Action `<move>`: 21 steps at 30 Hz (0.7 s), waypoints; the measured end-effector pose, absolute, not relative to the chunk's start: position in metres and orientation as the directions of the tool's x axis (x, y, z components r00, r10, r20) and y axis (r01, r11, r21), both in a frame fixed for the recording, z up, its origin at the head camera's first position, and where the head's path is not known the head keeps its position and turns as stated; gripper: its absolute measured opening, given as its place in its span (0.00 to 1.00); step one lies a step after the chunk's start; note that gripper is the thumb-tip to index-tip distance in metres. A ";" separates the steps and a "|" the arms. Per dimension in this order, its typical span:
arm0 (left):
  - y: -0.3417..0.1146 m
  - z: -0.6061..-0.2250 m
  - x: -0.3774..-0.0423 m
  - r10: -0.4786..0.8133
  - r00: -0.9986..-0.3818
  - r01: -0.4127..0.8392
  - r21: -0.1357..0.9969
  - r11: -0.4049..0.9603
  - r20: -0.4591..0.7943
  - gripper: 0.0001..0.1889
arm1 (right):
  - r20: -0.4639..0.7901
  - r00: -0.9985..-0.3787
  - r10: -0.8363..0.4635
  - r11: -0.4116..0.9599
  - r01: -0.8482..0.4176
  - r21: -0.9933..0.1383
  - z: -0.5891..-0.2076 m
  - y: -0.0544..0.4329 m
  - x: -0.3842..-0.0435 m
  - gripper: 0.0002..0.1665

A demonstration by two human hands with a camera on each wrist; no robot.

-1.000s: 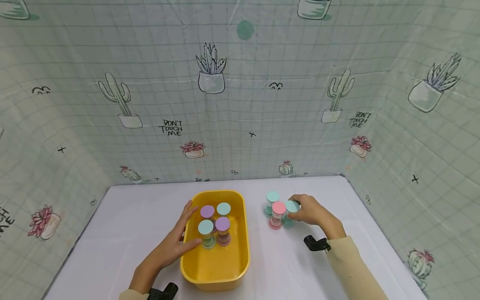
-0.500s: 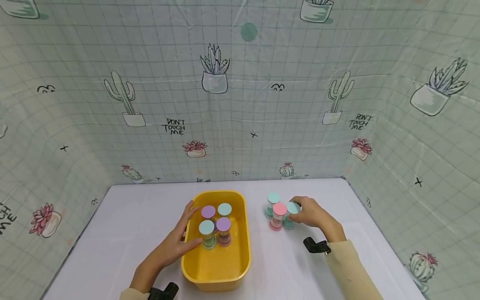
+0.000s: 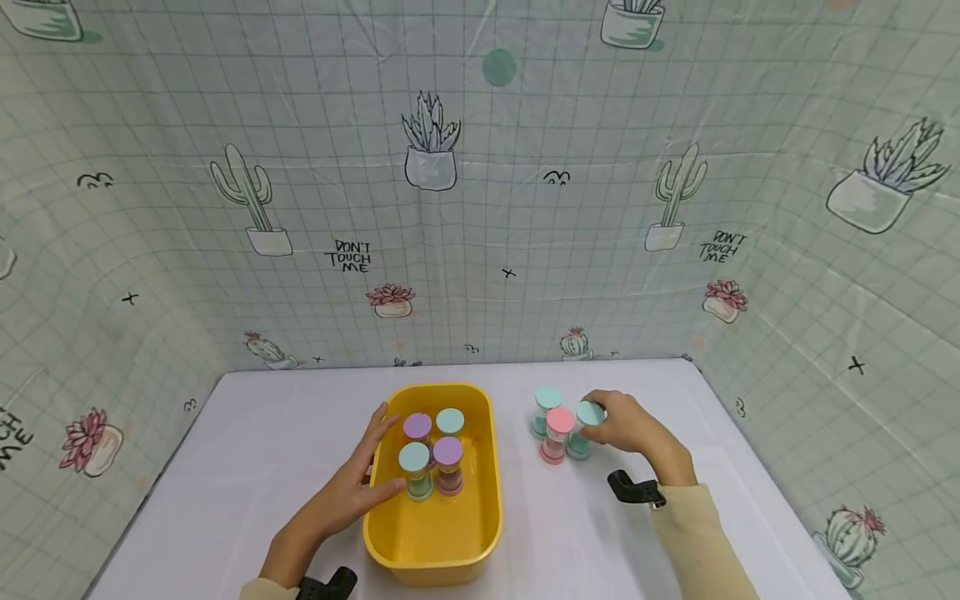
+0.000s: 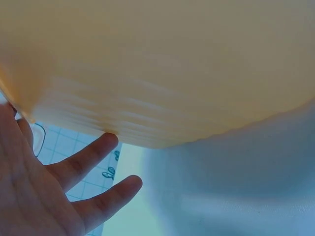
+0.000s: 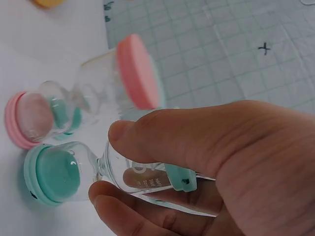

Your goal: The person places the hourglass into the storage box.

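My right hand holds a sand timer with mint-green ends and green sand, thumb on one side of the glass and fingers on the other. It stands upright, its base at the tabletop; whether it touches is unclear. Beside it are a pink sand timer and another mint-green sand timer. My left hand rests at the left rim of a yellow bin, thumb and index finger over the edge. In the left wrist view, two extended fingers lie along the bin's outer wall.
Inside the bin, toward its far half, stand two purple-capped sand timers and two pale-blue-capped sand timers. A white table lies beneath everything. Grid-patterned cloth with cactus drawings rises behind and at both sides.
The head view has shifted slightly. Both hands keep nearly the same positions, and the right hand still holds the mint-green sand timer beside the pink one.
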State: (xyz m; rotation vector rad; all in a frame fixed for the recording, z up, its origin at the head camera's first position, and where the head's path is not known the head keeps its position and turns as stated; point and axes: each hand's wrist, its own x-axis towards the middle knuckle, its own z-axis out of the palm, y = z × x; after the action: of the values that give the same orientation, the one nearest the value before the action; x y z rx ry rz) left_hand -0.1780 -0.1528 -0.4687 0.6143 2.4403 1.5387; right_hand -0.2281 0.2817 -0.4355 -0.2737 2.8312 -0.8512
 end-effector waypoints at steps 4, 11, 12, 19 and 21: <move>-0.152 -0.469 -0.178 0.448 -0.892 0.244 0.895 0.373 0.057 0.45 | -0.062 -0.971 -0.229 0.820 -0.158 -0.551 -0.420 0.283 -0.224 0.27; -0.152 -0.470 -0.180 0.454 -0.889 0.245 0.896 0.371 0.055 0.45 | -0.011 -0.970 -0.242 0.813 -0.197 -0.548 -0.391 0.281 -0.219 0.25; -0.152 -0.470 -0.179 0.454 -0.889 0.244 0.896 0.372 0.054 0.45 | -0.002 -0.971 -0.240 0.814 -0.200 -0.546 -0.386 0.281 -0.218 0.25; -0.153 -0.468 -0.179 0.453 -0.890 0.243 0.891 0.384 0.048 0.45 | 0.055 -0.964 -0.260 0.807 -0.248 -0.536 -0.351 0.272 -0.214 0.28; -0.154 -0.467 -0.178 0.452 -0.891 0.243 0.889 0.387 0.046 0.44 | 0.068 -0.960 -0.272 0.800 -0.265 -0.538 -0.341 0.268 -0.212 0.27</move>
State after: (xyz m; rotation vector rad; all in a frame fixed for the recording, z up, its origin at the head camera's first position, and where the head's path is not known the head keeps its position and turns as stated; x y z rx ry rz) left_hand -0.1782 -0.1539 -0.4672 0.6206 2.4399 1.5116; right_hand -0.2125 0.2679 -0.3415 -0.4425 2.9690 -0.8845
